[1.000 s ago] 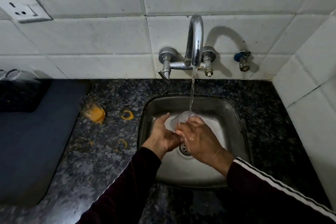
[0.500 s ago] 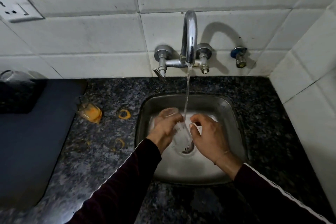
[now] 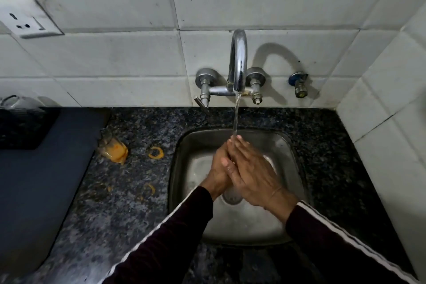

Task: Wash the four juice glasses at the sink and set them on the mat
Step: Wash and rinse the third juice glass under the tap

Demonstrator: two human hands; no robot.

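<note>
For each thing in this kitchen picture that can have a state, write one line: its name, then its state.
tap: running, stream landing on the hands
left hand: pressed against the right hand under the stream
right hand: fingers straight, laid over the left hand
juice glass on the counter: unwashed, orange juice residue inside
glass on the mat: at the frame edge, state unclear
sink: wet, drain uncovered

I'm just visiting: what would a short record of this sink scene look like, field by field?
tap: running, stream falls on the fingers
left hand: over the sink, pressed against the right
right hand: fingers straight, laid over the left
sink: steel, wet
dirty glass: on the counter, orange residue inside
mat: dark, left of the counter
glass in the hands: none visible
</note>
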